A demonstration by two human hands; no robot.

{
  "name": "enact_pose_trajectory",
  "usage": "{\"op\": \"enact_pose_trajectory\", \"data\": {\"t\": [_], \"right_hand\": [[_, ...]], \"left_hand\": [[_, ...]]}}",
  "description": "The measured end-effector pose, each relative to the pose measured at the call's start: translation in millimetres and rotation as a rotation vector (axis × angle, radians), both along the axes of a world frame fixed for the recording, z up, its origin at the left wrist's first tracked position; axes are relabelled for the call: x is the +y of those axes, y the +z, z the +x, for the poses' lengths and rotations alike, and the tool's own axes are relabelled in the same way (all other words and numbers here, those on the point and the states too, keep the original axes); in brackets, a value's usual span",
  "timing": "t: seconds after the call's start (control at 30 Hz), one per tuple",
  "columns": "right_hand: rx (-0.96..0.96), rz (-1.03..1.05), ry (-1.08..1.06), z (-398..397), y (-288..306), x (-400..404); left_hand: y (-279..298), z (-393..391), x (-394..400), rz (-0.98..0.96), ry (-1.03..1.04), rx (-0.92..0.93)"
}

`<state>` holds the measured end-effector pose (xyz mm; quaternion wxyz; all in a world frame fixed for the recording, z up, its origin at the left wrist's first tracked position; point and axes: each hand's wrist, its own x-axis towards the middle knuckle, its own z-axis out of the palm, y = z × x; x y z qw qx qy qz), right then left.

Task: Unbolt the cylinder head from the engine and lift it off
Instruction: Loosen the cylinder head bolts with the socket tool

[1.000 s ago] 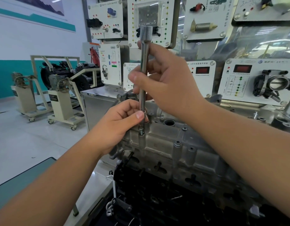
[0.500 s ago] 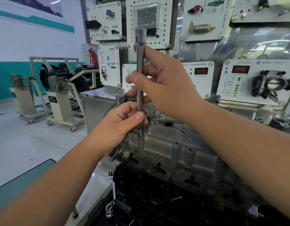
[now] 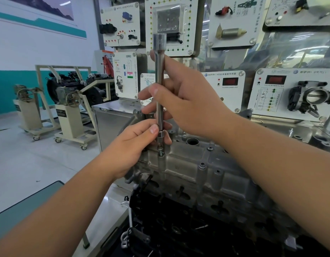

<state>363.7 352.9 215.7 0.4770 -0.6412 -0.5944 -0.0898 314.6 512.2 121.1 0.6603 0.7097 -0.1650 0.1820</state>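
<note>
Left of the fingers, well back on the floor, stand two stands (image 3: 67, 115) on casters, each carrying an engine. Nearer, the left hand (image 3: 131, 145) reaches in from the lower left; its thumb and curled fingers (image 3: 153, 129) pinch the bottom of one long steel bar (image 3: 159, 89) where it ends in a small socket. Just below those fingertips sits a bolt (image 3: 161, 152), its head on a raised boss at the near left corner of the head (image 3: 194, 169) — whether the socket is seated on it or a hair above, I cannot tell.

The bar's long axis runs near vertical, tilted a touch to the left at the top; its wide, hollow end (image 3: 160, 42) points up, the narrow end down at the bolt. The right hand (image 3: 190, 101) comes in from the right and wraps the bar's middle, above the left fingers: thumb across the near side, fingers curled behind, so both hands have hold of the same bar.

Under both hands lies the one grey head, long axis running from the left fingers away to the lower right, on top of a darker block (image 3: 197, 223). Right of the left fingertips, along its near edge, three more bosses (image 3: 202, 166) rise from the casting, and one round bore (image 3: 192, 141) opens on its top face beneath the right palm.

Behind the fingers hang white panels (image 3: 223, 21) — I count about nine, some cut by the frame edge. Far right, one carries a throttle body (image 3: 317, 96).
</note>
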Motion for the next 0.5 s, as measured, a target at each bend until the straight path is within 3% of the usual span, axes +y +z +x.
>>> {"op": "enact_pose_trajectory", "data": {"t": [0.23, 0.5], "right_hand": [[-0.007, 0.148, -0.107, 2.8, -1.8, 1.2], [-0.002, 0.076, -0.035, 0.8, -2.8, 1.1]], "left_hand": [[-1.5, 3.1, -4.9, -0.007, 0.066, -0.062], [0.2, -0.4, -1.2, -0.051, 0.008, -0.037]]}}
